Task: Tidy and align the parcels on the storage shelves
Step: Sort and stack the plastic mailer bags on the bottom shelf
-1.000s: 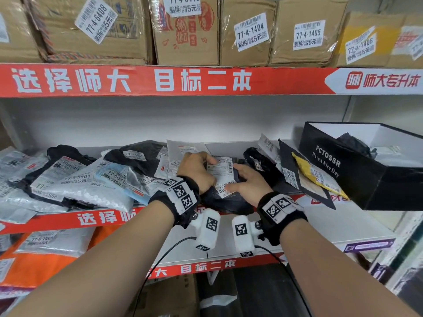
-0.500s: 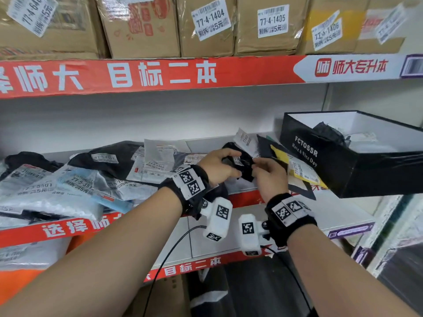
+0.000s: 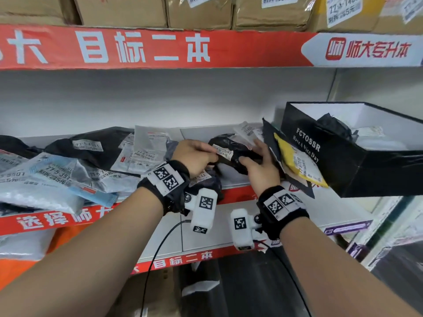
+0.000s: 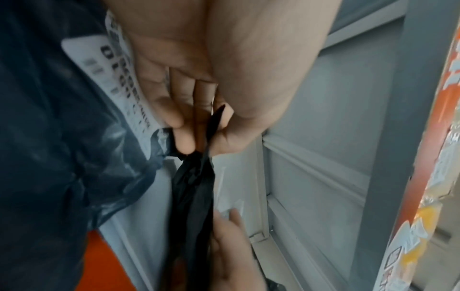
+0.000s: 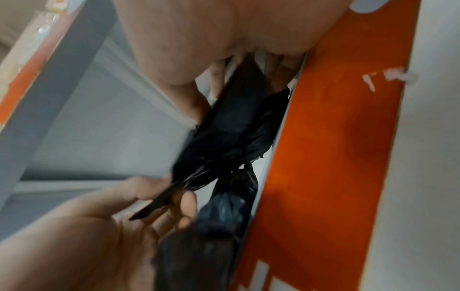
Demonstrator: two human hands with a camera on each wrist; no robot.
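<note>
While both hands close on it, the small black parcel [image 3: 238, 154] sits between them at the shelf's [image 3: 238, 181] front edge. The left hand [image 3: 194, 156] pinches its crumpled end; the right hand [image 3: 261, 165] curls round the other side. Just beyond, the black box [image 3: 325, 161] reads "FCTOSSR Have A Nice Day".

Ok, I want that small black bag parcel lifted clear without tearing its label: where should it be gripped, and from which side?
Judging by its shape, grip the black bag parcel by its bunched, twisted plastic end, which the left hand already pinches, coming from the shelf's open front. The right hand cups the soft body; the white label on top stays untouched.
</note>
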